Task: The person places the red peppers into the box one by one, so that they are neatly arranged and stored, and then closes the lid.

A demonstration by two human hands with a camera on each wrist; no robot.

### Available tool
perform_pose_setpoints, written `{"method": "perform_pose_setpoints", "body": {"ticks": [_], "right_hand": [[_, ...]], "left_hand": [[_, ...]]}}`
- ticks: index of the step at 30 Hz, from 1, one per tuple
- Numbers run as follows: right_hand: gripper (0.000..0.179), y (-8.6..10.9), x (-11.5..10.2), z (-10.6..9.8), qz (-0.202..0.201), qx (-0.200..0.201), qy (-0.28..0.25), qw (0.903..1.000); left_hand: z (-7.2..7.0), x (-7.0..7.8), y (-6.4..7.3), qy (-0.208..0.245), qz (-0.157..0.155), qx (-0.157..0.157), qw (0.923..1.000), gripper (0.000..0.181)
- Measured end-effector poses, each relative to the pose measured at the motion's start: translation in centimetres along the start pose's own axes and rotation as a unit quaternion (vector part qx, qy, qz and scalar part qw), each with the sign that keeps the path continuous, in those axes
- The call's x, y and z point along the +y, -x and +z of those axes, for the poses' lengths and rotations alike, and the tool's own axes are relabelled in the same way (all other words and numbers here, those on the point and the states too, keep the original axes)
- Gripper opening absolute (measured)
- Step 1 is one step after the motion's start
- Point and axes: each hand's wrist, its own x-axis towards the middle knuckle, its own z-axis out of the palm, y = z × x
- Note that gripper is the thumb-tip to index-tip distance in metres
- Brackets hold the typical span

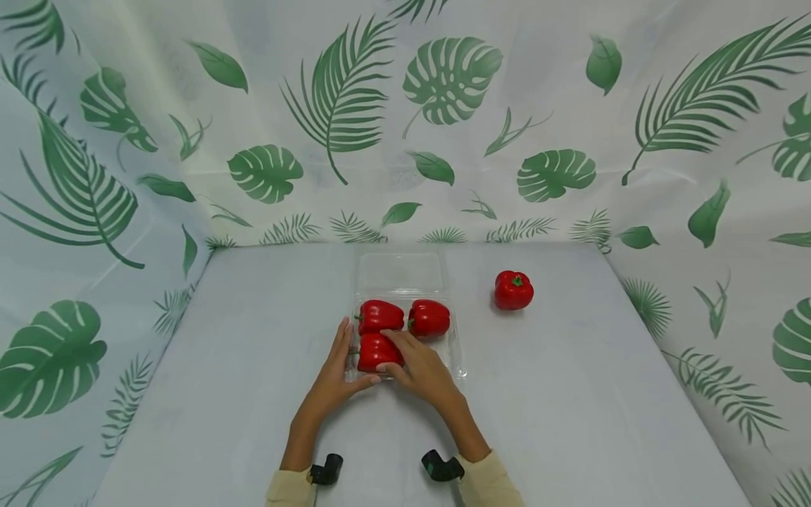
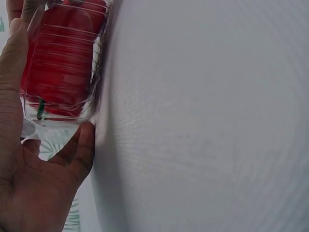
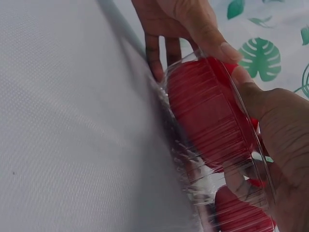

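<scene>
A clear plastic clamshell container (image 1: pixel 457 355) lies with its lid (image 1: pixel 400 273) folded back, away from the person. In its near left part lies a red bell pepper (image 1: pixel 372 352), its stem toward the left. My right hand (image 1: pixel 426 366) grips this pepper from the right, thumb on the near side and fingers over the far side. Against the container's left side and near left corner rests my left hand (image 1: pixel 329 387), fingers fairly straight and thumb along the front rim. Through the wall, the left wrist view shows the pepper (image 2: pixel 60 58) inside.
Two more red bell peppers, one at the back left (image 1: pixel 381 316) and one at the back right (image 1: pixel 431 319), lie in the container. Another red bell pepper (image 1: pixel 514 290) stands on the white table (image 1: pixel 570 401) to the right. Leaf-print curtains (image 1: pixel 443 141) enclose the back and sides.
</scene>
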Motion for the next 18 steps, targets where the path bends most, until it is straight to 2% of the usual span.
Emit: {"method": "perform_pose_setpoints", "body": {"ticks": [7, 18], "right_hand": [[0.063, -0.39, -0.14, -0.27, 0.057, -0.003, -0.051, 0.9971], [0.06, -0.42, 0.11, -0.11, 0.049, -0.008, -0.051, 0.9975]], "left_hand": [[0.01, -0.09, -0.04, -0.004, -0.004, 0.004, 1.0, 0.109], [0.01, -0.08, -0.02, -0.004, 0.003, 0.0, 1.0, 0.109]]}}
